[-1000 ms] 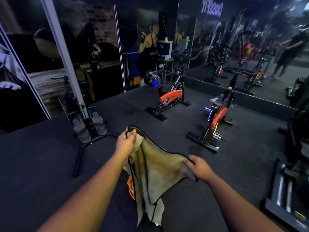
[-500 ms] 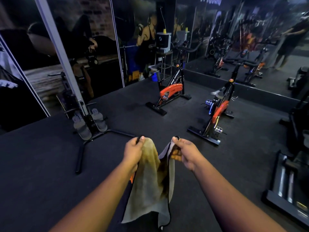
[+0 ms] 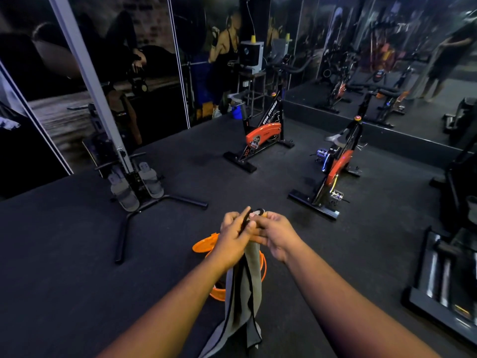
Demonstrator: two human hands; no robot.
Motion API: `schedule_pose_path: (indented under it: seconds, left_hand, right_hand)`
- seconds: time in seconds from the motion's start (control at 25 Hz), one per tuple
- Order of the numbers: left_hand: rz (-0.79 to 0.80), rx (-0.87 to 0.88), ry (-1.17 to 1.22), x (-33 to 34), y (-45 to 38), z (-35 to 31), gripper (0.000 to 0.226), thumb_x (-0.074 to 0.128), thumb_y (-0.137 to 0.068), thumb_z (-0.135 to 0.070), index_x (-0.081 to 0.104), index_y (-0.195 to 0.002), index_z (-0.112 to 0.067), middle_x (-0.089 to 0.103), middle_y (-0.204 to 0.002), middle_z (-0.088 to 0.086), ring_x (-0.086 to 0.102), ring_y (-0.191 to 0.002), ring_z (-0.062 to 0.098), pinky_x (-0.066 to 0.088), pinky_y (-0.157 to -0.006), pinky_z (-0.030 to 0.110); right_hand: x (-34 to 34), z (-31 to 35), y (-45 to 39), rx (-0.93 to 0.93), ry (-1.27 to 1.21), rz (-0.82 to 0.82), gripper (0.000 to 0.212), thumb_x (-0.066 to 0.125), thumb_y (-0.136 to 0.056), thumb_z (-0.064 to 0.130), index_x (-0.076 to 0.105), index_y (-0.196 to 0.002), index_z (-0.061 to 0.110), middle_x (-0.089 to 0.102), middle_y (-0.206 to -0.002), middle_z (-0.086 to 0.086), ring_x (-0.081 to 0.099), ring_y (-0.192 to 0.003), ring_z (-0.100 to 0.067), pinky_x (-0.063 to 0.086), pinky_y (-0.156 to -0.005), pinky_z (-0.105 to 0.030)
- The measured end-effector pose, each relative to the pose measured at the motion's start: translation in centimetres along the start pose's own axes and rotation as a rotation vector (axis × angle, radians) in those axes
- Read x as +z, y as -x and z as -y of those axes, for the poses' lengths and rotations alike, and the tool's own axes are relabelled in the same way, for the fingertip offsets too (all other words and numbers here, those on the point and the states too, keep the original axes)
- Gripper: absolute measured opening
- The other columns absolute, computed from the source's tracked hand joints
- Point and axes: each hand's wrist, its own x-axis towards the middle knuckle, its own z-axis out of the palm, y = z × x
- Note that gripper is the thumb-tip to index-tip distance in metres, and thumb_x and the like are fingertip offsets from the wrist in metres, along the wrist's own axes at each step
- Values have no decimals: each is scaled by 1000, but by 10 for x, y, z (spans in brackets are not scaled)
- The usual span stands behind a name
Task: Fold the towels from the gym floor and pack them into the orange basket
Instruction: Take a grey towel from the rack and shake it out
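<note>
Left hand (image 3: 233,237) and right hand (image 3: 276,233) meet, both pinching the top edge of the towel (image 3: 242,293). Towel hangs doubled below the grip, over the orange basket (image 3: 204,245) on the floor.

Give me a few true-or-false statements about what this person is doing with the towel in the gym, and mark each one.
1. Both hands hold the towel at its top edge. True: the left hand and the right hand meet there.
2. The towel lies flat on the floor. False: it hangs down from the hands, doubled over.
3. The orange basket sits on the floor below the hands, partly hidden by the towel. True.
4. The towel is bright red. False: it looks grey with dark edging.
5. Two exercise bikes with orange panels stand on the floor beyond the hands. True: one farther back, one to the right.
</note>
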Motion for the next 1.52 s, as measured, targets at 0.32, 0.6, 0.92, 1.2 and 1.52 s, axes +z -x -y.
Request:
schedule_pose_path:
  seconds: [0.32,0.6,0.92,1.2,1.52]
  left_hand:
    - [69,307,-308,-29,-12,-3,35,64,-96,-3,69,-131,-11,71,-115,4,65,-109,16,49,-97,26]
    - [5,228,72,-55,-39,-56,24,58,-100,-4,73,-107,-21,73,-106,-7,66,-100,-2,50,-90,18]
    - [-282,177,250,-119,-77,-85,30,49,-106,-18,70,-97,-38,68,-103,-5,62,-92,11,51,-83,33]
    - [-329,254,-327,-173,-88,-67,25,56,-100,-14,67,-99,-36,69,-103,-9,61,-97,14,44,-80,29]
    - [-503,39,-51,-171,-90,-64,22,48,-104,-20,69,-110,-26,68,-112,2,63,-106,26,49,-88,36]
  right_hand:
    - [-16,-5,-11,-134,347,-256,28,73,-93,34,56,-75,20,62,-70,-4,61,-64,-18,53,-66,-39]
    - [-22,18,-5,-537,588,222,7,64,-99,31,67,-103,26,66,-89,17,61,-84,1,48,-74,-17]
    - [-42,50,-7,-477,1052,411,49,63,-88,64,59,-65,21,57,-79,5,55,-81,-13,47,-78,-38]
    - [-60,107,7,-605,1937,-485,64,34,-88,81,66,-115,33,51,-113,-4,49,-114,-30,44,-95,-53]
    - [-30,137,39,-896,1195,271,27,87,-76,6,60,-71,10,66,-116,-7,56,-118,-22,43,-103,-32]
